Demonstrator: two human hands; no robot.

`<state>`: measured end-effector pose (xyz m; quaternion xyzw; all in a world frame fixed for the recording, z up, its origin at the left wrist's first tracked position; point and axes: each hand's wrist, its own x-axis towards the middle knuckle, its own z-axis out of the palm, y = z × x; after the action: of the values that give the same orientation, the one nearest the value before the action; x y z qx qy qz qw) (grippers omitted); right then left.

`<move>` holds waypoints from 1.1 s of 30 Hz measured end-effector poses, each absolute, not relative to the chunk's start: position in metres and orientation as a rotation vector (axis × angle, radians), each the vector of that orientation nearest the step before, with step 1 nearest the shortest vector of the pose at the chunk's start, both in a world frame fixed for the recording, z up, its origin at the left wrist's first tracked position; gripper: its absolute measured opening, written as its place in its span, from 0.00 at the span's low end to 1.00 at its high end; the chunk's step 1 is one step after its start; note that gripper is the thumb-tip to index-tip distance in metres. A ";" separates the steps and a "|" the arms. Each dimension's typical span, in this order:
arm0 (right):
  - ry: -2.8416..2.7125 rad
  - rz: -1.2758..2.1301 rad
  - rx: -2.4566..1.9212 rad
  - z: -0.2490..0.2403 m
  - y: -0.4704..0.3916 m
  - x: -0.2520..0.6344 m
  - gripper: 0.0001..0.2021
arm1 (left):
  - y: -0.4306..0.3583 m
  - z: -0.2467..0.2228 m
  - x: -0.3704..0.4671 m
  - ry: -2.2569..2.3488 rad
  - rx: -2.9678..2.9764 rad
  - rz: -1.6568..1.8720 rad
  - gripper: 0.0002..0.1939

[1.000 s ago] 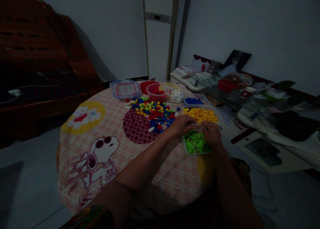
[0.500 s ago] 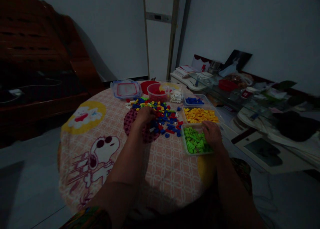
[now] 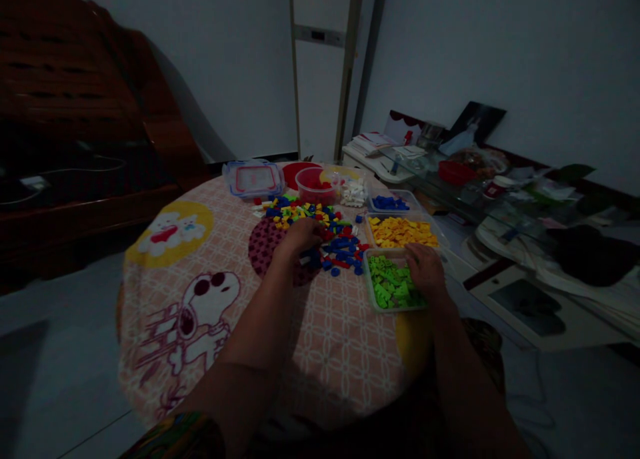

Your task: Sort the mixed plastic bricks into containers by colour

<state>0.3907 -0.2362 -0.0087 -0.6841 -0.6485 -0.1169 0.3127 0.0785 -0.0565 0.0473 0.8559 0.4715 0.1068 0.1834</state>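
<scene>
On the round table lies a mixed pile of toy building bricks [image 3: 343, 245] in blue, red, yellow and white. My left hand [image 3: 304, 235] reaches into its near side, fingers bent together over the bricks; what they hold, if anything, is hidden. My right hand [image 3: 426, 268] is curled on the right rim of a clear plastic box [image 3: 369, 287] of green bricks [image 3: 392, 282]. Just behind stands a box of yellow bricks [image 3: 403, 231], then one of blue bricks [image 3: 390, 203]. White bricks [image 3: 353, 192] sit in a container farther back.
A pink-tinted clear tub [image 3: 316, 187] with red pieces, a red round dish [image 3: 295, 173] and a clear box with a blue-edged lid [image 3: 254, 179] stand at the back. A patterned tablecloth [image 3: 330, 342] covers the table. To the right is a cluttered glass table [image 3: 425, 167].
My left hand has shifted slightly right over the pile. My right hand stays at the green box. The view has moved a little.
</scene>
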 end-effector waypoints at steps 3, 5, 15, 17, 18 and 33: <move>-1.711 -0.322 -1.813 -0.009 -0.236 0.392 0.18 | -0.052 0.051 0.067 1.423 2.385 0.319 0.09; -1.708 -0.324 -1.817 -0.010 -0.236 0.392 0.18 | -0.050 0.054 0.062 1.480 2.368 0.374 0.11; -1.703 -0.314 -1.787 -0.013 -0.235 0.394 0.18 | -0.073 0.053 0.102 1.299 2.533 0.236 0.18; -1.701 -0.316 -1.779 -0.013 -0.235 0.394 0.18 | -0.079 0.052 0.108 1.347 2.559 0.142 0.19; -1.700 -0.320 -1.777 -0.013 -0.235 0.393 0.18 | -0.081 0.052 0.110 1.354 2.567 0.114 0.19; -1.705 -0.331 -1.774 -0.011 -0.235 0.394 0.17 | -0.082 0.043 0.117 1.334 2.568 0.127 0.13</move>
<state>0.3935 -0.2350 -0.0114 -0.6761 -0.6499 -0.1261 0.3233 0.1167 -0.0817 0.0425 0.8800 0.4569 0.0435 0.1222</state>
